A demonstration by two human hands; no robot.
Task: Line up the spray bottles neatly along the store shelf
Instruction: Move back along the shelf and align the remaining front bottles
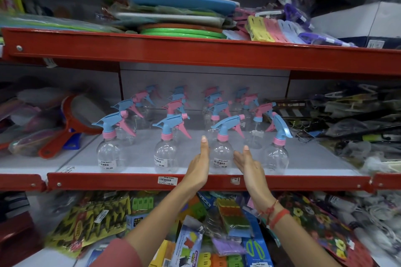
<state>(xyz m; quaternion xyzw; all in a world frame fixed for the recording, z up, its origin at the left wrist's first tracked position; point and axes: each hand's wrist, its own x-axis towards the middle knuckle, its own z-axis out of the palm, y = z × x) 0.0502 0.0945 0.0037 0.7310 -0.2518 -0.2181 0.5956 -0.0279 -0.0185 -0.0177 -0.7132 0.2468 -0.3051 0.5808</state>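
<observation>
Several clear spray bottles with blue and pink trigger heads stand in rows on the grey middle shelf (138,154). In the front row, one bottle (221,156) with a price sticker sits between my two hands. My left hand (200,163) is flat and upright just left of it, fingers straight. To the bottle's right, my right hand (247,163) is held open, palm facing it. Neither hand grips it. The other front bottles stand at the far left (108,154), left of middle (166,156) and right (276,158); the right one's trigger head is turned a different way.
The shelf's red front rail (108,181) carries a price tag. A red-framed sieve (73,119) lies left of the bottles, packaged goods to the right (347,119). Stacked mats and clothes pegs fill the upper shelf (178,17). Packets crowd the shelf below (217,234).
</observation>
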